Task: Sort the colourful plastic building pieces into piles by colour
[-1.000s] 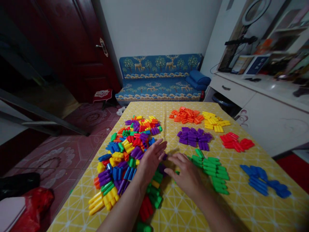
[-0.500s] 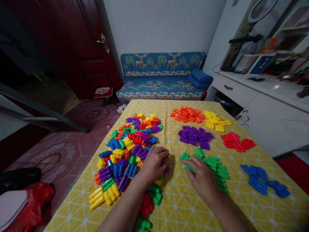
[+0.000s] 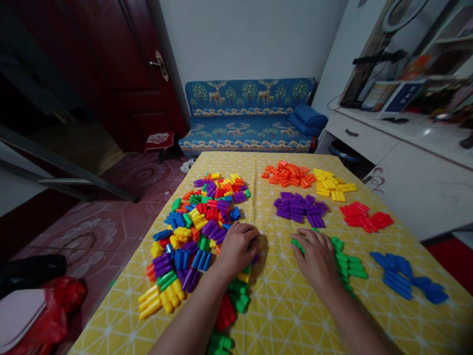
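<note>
My left hand (image 3: 241,246) rests at the right edge of a mixed pile of coloured plastic pieces (image 3: 181,231); its curled fingers hide whatever is under them. My right hand (image 3: 314,251) lies over the left side of the green pieces (image 3: 349,266), fingers bent, with some green showing at its fingertips. Beyond it are purple pieces (image 3: 301,208), with orange pieces (image 3: 288,174) and yellow pieces (image 3: 334,185) farther back. Red pieces (image 3: 365,217) and blue pieces (image 3: 401,276) lie to the right.
A yellow patterned cloth (image 3: 273,315) covers the table. Behind it stands a blue sofa (image 3: 244,118). At the right is a white cabinet (image 3: 414,167), at the left a dark red door (image 3: 121,74) and a small stool (image 3: 159,140).
My right hand has moved to the right, and the green pieces beneath and beside it have shifted right too. My left hand has stayed nearly in place.
</note>
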Tool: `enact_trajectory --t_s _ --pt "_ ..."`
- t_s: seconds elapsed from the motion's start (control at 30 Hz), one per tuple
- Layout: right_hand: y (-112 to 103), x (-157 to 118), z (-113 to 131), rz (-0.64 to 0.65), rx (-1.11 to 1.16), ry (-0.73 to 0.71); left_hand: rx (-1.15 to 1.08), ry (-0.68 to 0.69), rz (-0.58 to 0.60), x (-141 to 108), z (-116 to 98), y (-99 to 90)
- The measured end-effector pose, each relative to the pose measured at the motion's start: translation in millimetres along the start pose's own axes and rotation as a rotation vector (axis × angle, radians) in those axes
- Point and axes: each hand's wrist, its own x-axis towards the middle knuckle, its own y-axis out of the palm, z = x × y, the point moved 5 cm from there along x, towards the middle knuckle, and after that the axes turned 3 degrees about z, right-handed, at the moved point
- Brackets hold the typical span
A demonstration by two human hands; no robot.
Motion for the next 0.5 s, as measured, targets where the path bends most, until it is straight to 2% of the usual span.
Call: enact_trajectory --t_s 0.13,0.27,0.37,0.43,0.5 --pt "3.4 8.5 22.8 -0.008 0.155 -0.061 0.041 -0.006 -0.016 1.8 0.6 0.4" --pt "32.7 30.4 48.9 0.03 0.351 -0.084 0.039 -0.001 -0.029 2.6 1.7 1.4" --pt "55.7 48.6 56.6 -0.011 0.436 -0.027 -0.019 0.002 -0.053 2.0 2.4 1.2" --pt "64.3 56.0 57.5 -0.067 0.456 0.014 -0.104 0.019 -0.14 0.6 2.3 -5.9" --pt "67.3 58.7 56.7 -0.118 0.478 0.033 -0.155 0.035 -0.277 -1.5 3.2 -20.0"
